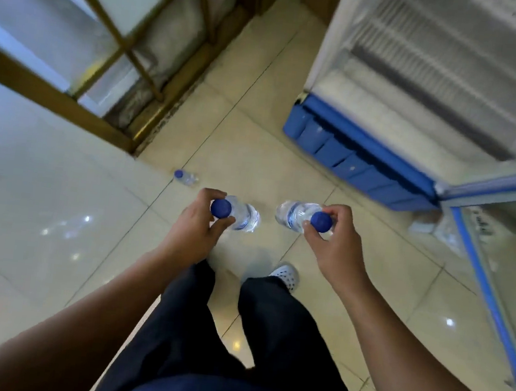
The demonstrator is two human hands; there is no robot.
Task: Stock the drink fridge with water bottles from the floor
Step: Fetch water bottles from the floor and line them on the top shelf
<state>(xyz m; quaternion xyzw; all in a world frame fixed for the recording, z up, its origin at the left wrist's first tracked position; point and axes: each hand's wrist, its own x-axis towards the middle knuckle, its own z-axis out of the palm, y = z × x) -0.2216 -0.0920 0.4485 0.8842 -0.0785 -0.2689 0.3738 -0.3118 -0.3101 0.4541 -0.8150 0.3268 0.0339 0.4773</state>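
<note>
Both hands are held out low in front of the body, each pinching a water bottle at its neck. The left hand (pixel 196 227) curls thumb and fingers around the neck of the left bottle (pixel 243 216) just beneath its blue cap (pixel 221 208). The right hand (pixel 335 236) grips the right bottle (pixel 293 215) the same way, below its own blue cap (pixel 321 222). Each clear bottle hangs with its body pointing down and away from the person, the two near each other but apart. Both carry a blue and white label, and the writing on it is too blurred to read.

A third bottle (pixel 185 177), also blue-capped, lies on its side on the tiled floor (pixel 255 150) ahead and to the left of the hands.

To the right stands the drink fridge (pixel 367 156), with a blue base and white wire shelves (pixel 443 55) inside. Its blue-edged door (pixel 489 299) is swung open along the right side; dark marks near the door's top edge cannot be read.

Below the hands are dark trousers (pixel 266 341) and one white perforated shoe (pixel 284 275). A wooden frame (pixel 53 93) with glass panels fills the upper left.
</note>
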